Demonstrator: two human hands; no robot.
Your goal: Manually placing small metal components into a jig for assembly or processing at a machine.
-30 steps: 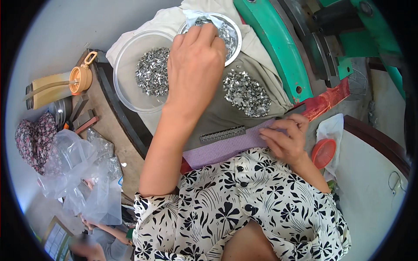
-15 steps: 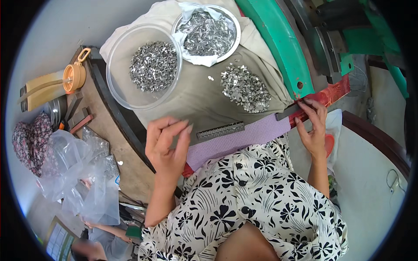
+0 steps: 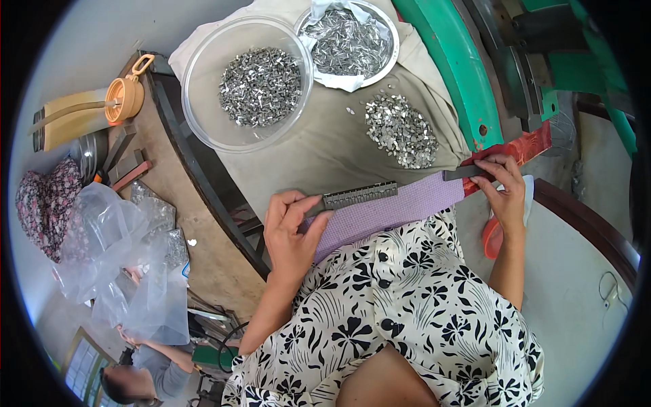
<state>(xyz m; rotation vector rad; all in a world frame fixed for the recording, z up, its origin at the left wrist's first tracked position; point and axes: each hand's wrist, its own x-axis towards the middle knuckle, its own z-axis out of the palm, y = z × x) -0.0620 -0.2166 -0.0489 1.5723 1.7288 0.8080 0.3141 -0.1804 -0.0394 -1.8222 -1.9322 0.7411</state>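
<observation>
A dark slotted metal strip (image 3: 361,195) lies along the far edge of a purple textured mat (image 3: 400,207) in front of me. My left hand (image 3: 291,234) has its thumb and forefinger closed at the strip's left end. At the mat's right end, my right hand (image 3: 503,186) pinches a flat dark metal bar (image 3: 461,173) between thumb and fingers. Beyond the mat, a loose pile of small flat silvery metal pieces (image 3: 401,131) rests on the khaki cloth (image 3: 298,166). What lies in the strip's slots is too small to tell.
A clear round tub (image 3: 196,125) of small metal pieces and a lined white bowl (image 3: 395,51) of thin metal pieces stand beyond. Green machinery (image 3: 451,74) borders the right. Plastic bags (image 3: 142,285) lie on the left bench; another person (image 3: 152,373) is lower left.
My left hand has come from the air above the mat to the strip's left end, its fingers closing there. My right hand stays at the bar. The whole view has shifted slightly.
</observation>
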